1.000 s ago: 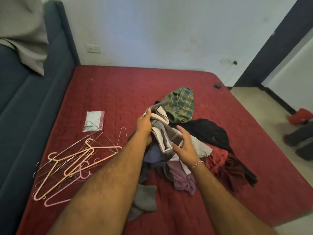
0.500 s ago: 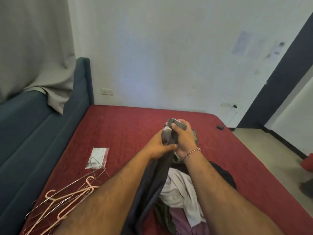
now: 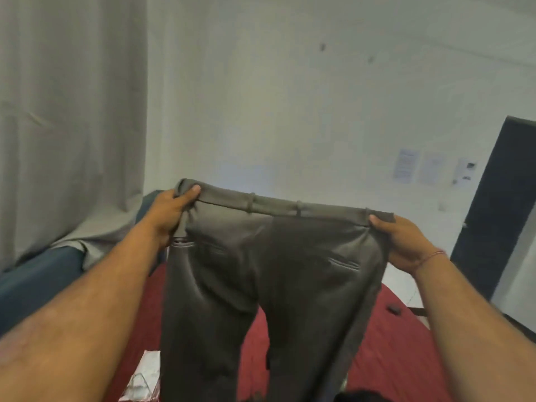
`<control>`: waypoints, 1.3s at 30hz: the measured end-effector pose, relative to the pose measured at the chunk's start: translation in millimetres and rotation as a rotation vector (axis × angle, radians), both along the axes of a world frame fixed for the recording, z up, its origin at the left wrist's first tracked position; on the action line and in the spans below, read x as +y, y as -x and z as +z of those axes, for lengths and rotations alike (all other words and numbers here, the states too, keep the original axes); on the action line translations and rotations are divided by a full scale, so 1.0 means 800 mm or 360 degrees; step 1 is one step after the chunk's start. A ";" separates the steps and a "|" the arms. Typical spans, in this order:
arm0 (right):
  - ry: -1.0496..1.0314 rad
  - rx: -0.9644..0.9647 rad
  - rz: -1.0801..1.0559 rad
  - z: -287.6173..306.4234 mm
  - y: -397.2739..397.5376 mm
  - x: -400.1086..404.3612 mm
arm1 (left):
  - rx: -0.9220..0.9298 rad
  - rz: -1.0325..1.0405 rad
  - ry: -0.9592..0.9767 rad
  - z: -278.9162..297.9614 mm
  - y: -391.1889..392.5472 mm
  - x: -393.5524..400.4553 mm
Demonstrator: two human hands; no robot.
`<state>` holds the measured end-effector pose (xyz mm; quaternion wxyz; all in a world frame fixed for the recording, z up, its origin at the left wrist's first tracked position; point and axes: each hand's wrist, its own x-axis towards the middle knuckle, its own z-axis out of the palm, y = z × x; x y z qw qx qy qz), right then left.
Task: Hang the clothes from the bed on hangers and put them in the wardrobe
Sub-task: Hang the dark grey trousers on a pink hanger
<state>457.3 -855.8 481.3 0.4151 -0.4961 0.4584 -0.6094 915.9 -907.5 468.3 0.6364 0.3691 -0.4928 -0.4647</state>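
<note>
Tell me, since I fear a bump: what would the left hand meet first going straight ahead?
Likely the curtain or the wall beyond it; the left hand, gripping the trousers, has nothing nearer shown. Depth is unclear.

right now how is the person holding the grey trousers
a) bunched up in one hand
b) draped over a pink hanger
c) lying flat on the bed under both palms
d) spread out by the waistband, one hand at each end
d: the left hand and the right hand each grip one end of the waistband, so the grey trousers hang spread open above the red bed.
</note>
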 end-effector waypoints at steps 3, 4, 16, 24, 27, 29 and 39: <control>-0.0059 0.0029 0.0173 -0.007 0.027 0.008 | -0.0018 -0.0044 -0.0135 0.005 -0.007 0.000; -0.0081 0.0000 0.0167 -0.012 0.027 0.006 | -0.0025 -0.0021 -0.0210 0.001 -0.004 -0.005; -0.0220 0.0116 -0.0267 0.022 -0.151 -0.017 | -0.0524 0.0019 -0.0100 0.031 0.151 0.021; 0.0259 0.0138 0.0412 0.081 -0.207 0.036 | -0.0682 -0.0673 0.0536 0.086 0.158 0.073; 0.0431 0.0213 0.0023 0.088 -0.214 0.031 | -0.1257 -0.0069 0.1018 0.083 0.134 0.054; 0.0472 0.0195 0.0001 0.096 -0.217 0.029 | -0.1585 0.0426 0.1203 0.079 0.117 0.042; 0.0616 0.0124 0.0757 0.149 -0.193 0.067 | -0.1606 -0.0475 0.0551 0.141 -0.008 0.057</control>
